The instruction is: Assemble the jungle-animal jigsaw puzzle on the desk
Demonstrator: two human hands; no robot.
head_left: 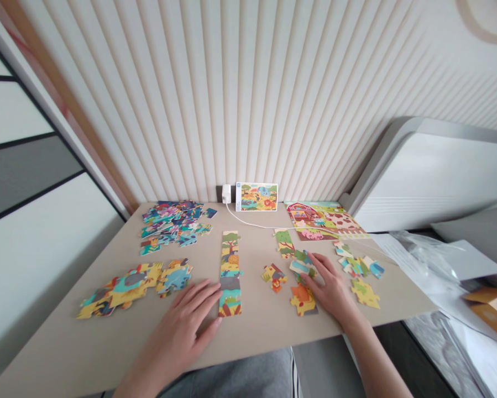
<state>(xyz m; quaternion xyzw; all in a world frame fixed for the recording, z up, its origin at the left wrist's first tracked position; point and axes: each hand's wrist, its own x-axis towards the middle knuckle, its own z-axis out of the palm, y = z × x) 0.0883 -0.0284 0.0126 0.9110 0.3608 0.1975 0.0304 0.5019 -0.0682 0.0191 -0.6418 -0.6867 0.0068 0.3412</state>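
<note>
My left hand (pixel 190 320) lies flat on the table, fingers stretched. Its fingertips touch the left edge of a joined vertical strip of jigsaw pieces (pixel 230 260) showing a tree, a hedgehog and a crocodile. Over on the right, my right hand (pixel 329 284) has its thumb and fingers at a green, white and blue jigsaw piece (pixel 301 266). An orange and yellow jigsaw piece (pixel 304 301) lies just below that one. Left of it sits a small lion piece (pixel 275 276), and a green tree piece (pixel 284 242) lies above.
Dark blue pieces lie in a pile (pixel 176 221) at back left, yellow ones in another pile (pixel 132 284) at left. A picture card (pixel 256 197) leans at the wall beside a charger (pixel 226 193). Its white cable crosses a farm puzzle (pixel 325 220). Loose pieces (pixel 360 265) lie far right.
</note>
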